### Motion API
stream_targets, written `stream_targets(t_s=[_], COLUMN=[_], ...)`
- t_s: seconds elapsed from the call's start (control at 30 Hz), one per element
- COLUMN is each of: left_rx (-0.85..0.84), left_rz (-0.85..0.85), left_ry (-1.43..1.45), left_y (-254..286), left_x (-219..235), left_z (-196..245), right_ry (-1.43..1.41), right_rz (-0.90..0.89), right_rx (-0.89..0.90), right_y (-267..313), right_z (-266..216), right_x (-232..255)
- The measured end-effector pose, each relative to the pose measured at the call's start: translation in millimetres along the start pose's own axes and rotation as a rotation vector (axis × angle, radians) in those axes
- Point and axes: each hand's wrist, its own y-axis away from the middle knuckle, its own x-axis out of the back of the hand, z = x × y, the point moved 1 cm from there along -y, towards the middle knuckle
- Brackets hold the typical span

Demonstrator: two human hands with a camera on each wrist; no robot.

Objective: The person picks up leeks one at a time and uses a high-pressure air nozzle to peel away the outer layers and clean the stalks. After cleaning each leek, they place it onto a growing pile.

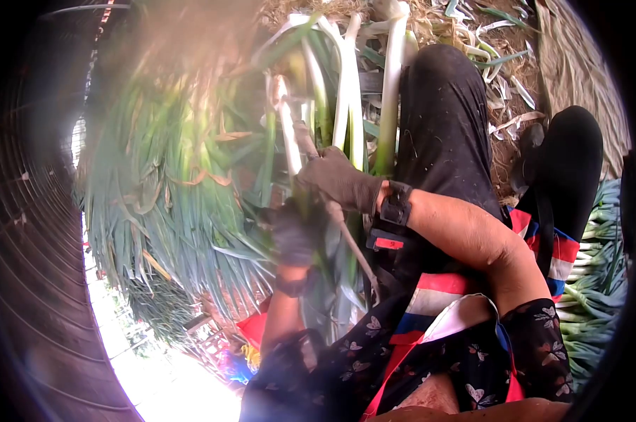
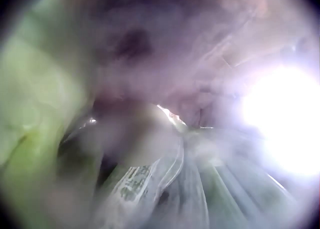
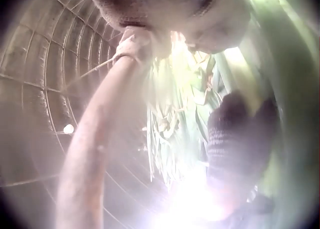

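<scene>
Head view shows the right hand (image 1: pixel 339 181), gloved, curled round a wooden stick (image 1: pixel 346 235) beside the leek bundle (image 1: pixel 332 105), whose stalks run lengthwise away from the person, white ends far. Just below it, nearer the leaves, the gloved left hand (image 1: pixel 293 235) seems closed on the bundle's stalks, though blurred. One bundle, one stick, two hands.
</scene>
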Motion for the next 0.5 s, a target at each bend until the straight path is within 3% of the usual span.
stream_targets(t_s=[0.07, 0.13, 0.2, 0.23, 0.3, 0.4, 0.5], left_rx=[0.039, 0.040, 0.204, 0.286, 0.277, 0.344, 0.375], left_rz=[-0.033, -0.081, -0.146, -0.179, -0.249, -0.332, -0.465], left_ry=[0.084, 0.227, 0.437, 0.542, 0.708, 0.942, 1.170], left_y=[-2.2, -6.7, -10.9, -12.7, -17.8, -20.2, -17.6], left_x=[0.9, 1.1, 7.2, 10.4, 9.5, 20.1, 15.5], left_z=[-0.3, -6.2, -11.0, -13.9, -29.4, -30.8, -47.6], right_ry=[-0.088, -0.104, -0.047, -0.029, 0.009, -0.019, -0.029], right_rz=[-0.098, -0.134, -0.104, -0.094, -0.072, -0.227, -0.176], right_rx=[-0.107, -0.092, 0.037, 0.015, -0.026, -0.120, -0.082], right_y=[-2.9, -2.4, 5.7, 9.7, 19.2, 22.4, 25.3], right_z=[-12.1, -14.2, -9.3, -10.5, -18.5, -27.1, -22.1], right_x=[25.9, 31.5, 28.1, 27.3, 27.9, 32.9, 28.3])
